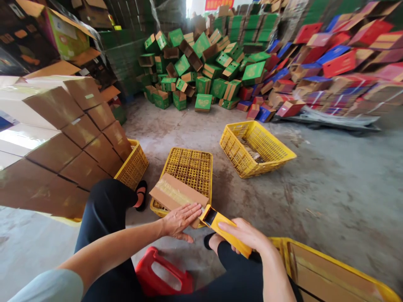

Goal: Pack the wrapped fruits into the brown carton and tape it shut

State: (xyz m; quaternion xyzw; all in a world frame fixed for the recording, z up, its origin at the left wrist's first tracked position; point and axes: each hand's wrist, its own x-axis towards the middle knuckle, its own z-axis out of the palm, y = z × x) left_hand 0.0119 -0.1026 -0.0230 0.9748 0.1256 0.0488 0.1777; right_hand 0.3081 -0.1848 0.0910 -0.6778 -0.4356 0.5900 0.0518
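My left hand (182, 220) lies flat, fingers stretched out, on the near right part of a brown cardboard box (176, 191) with clear tape along its top. The box rests on an upturned yellow plastic crate (189, 161). In my right hand (244, 233) is a long yellow handheld tool (225, 228) with a dark window near its head; its exact kind is unclear. The head of the tool meets the right end of the box, just beside my left fingertips.
Stacked cartons (82, 138) rise at the left. A yellow basket (258, 151) with scraps inside stands ahead to the right. Another yellow crate (333, 268) holds cardboard at lower right. Below is a red plastic stool or handle (166, 272). Green boxes (201, 75) and red-blue boxes (340, 63) pile up behind.
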